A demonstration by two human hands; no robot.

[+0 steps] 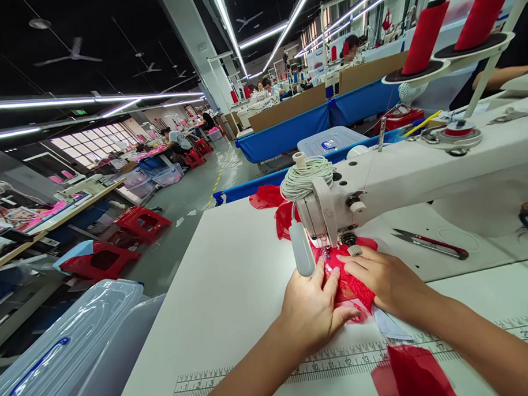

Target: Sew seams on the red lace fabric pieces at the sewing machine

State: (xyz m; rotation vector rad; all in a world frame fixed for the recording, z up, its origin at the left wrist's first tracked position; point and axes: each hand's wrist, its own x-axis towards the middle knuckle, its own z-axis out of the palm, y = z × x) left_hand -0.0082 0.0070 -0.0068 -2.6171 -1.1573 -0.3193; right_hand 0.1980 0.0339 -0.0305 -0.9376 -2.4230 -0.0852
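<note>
On the ruler scale (315,368) of the white table (223,269), the numbers 1, 2, 3, 10 and 12 are printed.

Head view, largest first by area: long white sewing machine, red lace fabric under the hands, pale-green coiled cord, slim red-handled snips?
1. Long white sewing machine
2. Red lace fabric and pale-green coiled cord: fabric partly covered, too alike to rank
3. Slim red-handled snips

Grey floor (170,250), bright strip lights (39,104)
</note>
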